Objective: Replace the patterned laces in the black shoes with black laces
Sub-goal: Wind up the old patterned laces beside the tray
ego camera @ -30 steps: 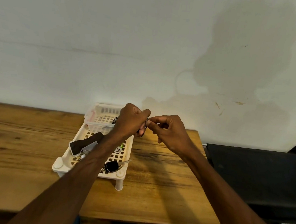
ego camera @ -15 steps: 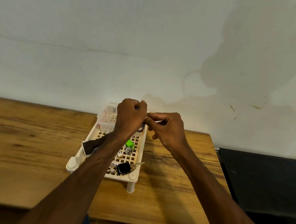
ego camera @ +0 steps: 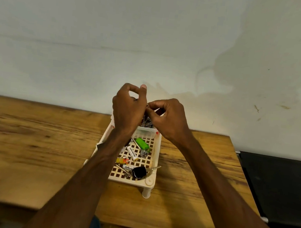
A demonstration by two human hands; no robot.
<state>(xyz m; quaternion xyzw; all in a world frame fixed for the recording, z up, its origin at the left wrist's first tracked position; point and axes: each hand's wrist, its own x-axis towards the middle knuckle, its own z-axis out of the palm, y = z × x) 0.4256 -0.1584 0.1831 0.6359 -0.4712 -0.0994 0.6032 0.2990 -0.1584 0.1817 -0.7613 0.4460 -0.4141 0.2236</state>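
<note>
- I see my left hand curled round a bunched patterned lace, raised above a white tray.
- My right hand pinches the lace's end, touching the left.
- The tray stands on a wooden table.

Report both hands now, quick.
Left hand: grips the bunched patterned lace.
Right hand: pinches what looks like the lace's end, close beside the left hand.
</note>
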